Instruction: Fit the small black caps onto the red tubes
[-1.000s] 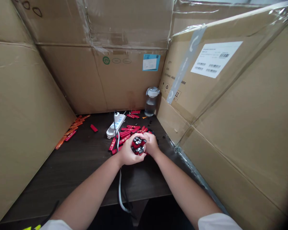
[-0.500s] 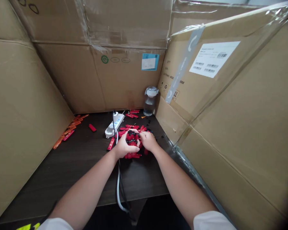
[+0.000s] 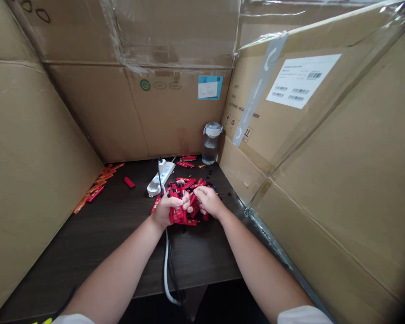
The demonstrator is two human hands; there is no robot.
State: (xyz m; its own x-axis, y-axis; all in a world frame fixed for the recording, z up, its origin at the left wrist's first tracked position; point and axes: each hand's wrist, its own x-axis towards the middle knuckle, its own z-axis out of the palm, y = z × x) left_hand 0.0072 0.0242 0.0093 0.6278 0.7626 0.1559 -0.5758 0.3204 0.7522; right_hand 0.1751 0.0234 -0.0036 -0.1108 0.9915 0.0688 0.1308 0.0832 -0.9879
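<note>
My left hand [image 3: 165,209] is wrapped around a bunch of flat red lighter-like pieces [image 3: 177,213] with gold print and black ends, held upright over the table. Just to its right, my right hand [image 3: 207,200] has its fingers curled and pinched together, nearly touching the left fingertips; whatever they may hold is too small to make out. Beneath and behind both hands lies a loose pile of the same red pieces [image 3: 191,222], partly hidden by the hands. Small black parts [image 3: 210,184] lie at the pile's right edge.
A white power strip [image 3: 162,178] with a plug and cables stands left of the pile. A water bottle [image 3: 210,143] is in the back corner. Orange strips [image 3: 96,182] line the left box. One red piece [image 3: 129,182] lies apart. Cardboard boxes [image 3: 175,121] wall in the dark table [image 3: 121,243].
My left hand has turned, so the printed faces of the red pieces now show instead of their black ends. My right hand has drawn slightly away from the bunch.
</note>
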